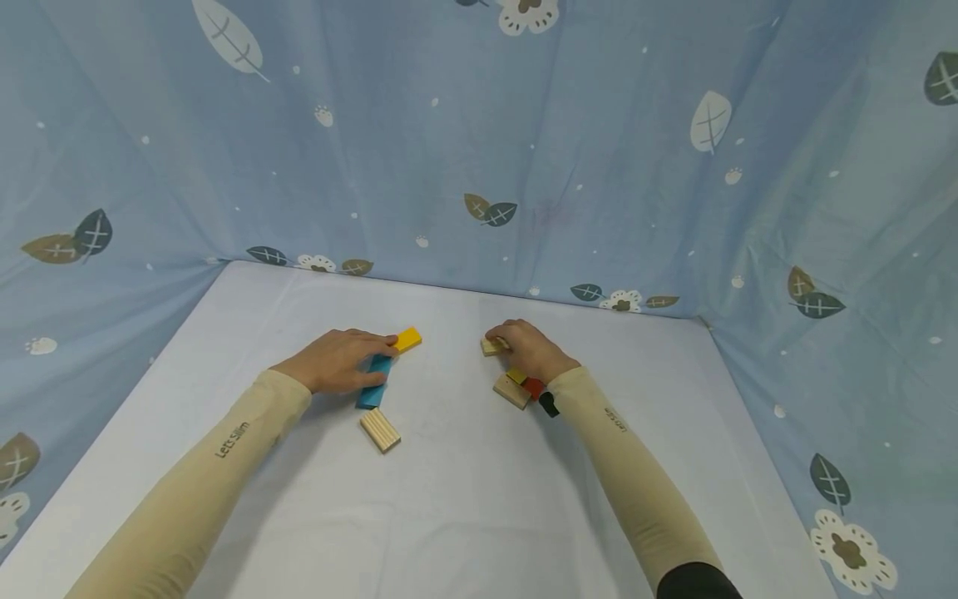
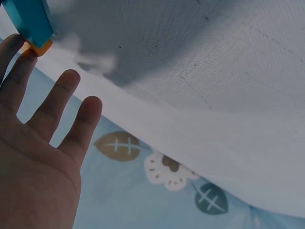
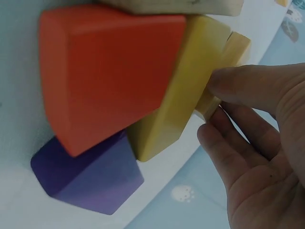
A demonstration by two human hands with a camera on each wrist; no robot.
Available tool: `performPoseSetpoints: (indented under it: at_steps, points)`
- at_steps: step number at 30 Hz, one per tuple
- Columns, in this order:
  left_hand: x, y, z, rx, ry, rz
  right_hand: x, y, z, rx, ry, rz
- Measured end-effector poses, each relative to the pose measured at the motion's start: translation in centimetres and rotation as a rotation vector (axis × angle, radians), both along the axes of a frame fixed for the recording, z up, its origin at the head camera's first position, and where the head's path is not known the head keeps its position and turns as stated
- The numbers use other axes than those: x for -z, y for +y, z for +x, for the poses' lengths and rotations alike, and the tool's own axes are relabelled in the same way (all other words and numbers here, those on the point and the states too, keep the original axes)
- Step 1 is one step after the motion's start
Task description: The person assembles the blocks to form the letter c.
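Note:
My left hand (image 1: 340, 362) lies over a blue block (image 1: 367, 399) and a yellow-orange block (image 1: 408, 339). Its thumb touches the blue block, while fingertips reach the orange one. In the left wrist view the fingers extend fairly straight toward the blue block (image 2: 31, 21) and the orange block (image 2: 42, 48); the thumb is hidden there. My right hand (image 1: 531, 349) pinches a small pale wooden block (image 1: 491, 346) between thumb and fingers. Beside it in the right wrist view stand a red block (image 3: 114, 71), a mustard-yellow block (image 3: 190, 81) and a purple block (image 3: 95, 176).
A grooved wooden block (image 1: 380, 430) lies on the white tablecloth (image 1: 449, 516) nearer than the blue block. Another plain wooden block (image 1: 512, 391) lies against the yellow and red blocks by the right wrist. A blue patterned curtain (image 1: 419, 166) borders the table's back and sides.

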State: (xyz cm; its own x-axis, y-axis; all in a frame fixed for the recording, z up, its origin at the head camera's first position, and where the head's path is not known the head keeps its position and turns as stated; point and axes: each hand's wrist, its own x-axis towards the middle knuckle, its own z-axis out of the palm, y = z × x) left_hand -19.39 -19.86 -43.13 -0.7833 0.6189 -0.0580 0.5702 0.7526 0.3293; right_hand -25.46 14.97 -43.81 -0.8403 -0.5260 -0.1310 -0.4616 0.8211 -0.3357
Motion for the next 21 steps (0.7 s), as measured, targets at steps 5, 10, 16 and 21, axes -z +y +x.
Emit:
performPoseSetpoints:
  at_steps: [5, 10, 16, 21]
  points:
    - [0.2, 0.0, 0.0, -0.005, 0.000, 0.003, 0.1, -0.5, 0.0, -0.005, -0.004, 0.010]
    - [0.2, 0.1, 0.0, -0.020, -0.006, 0.001, -0.3, -1.1, 0.2, -0.020, -0.017, 0.026]
    - [0.1, 0.0, 0.1, -0.024, -0.010, -0.003, -0.4, -1.6, 0.2, -0.067, 0.010, 0.055]
    - [0.1, 0.0, 0.0, -0.019, -0.007, 0.000, -0.5, -1.8, 0.2, -0.084, 0.027, 0.055]
